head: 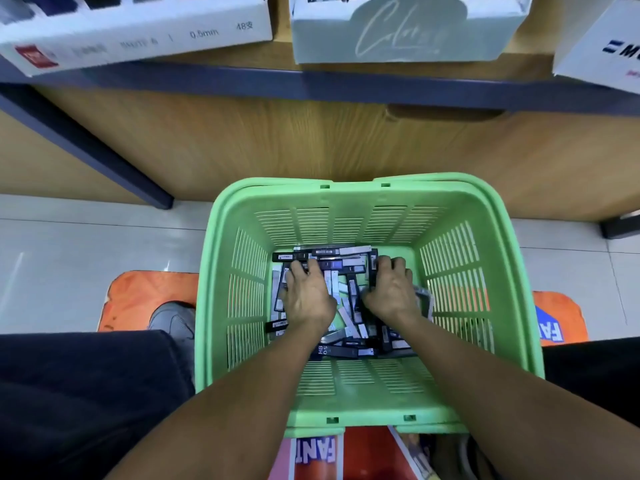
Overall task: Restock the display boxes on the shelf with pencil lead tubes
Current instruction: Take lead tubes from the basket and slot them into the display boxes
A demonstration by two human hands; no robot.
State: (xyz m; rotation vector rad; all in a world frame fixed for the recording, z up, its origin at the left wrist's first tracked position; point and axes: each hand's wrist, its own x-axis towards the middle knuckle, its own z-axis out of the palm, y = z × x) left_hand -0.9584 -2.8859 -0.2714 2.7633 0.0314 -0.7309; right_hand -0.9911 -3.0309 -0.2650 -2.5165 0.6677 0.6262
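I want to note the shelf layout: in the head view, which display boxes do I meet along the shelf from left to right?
White box printed 0.5mm → pale green box with script lettering → white box with blue logo, only partly in view at the right edge.

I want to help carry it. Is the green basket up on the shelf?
No, the basket sits on the floor below the shelf, with both hands inside it.

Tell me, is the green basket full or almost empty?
Nearly empty. The green basket has only a shallow jumble of pencil lead tubes on its floor, where both hands dig; its slotted walls stand bare above them.
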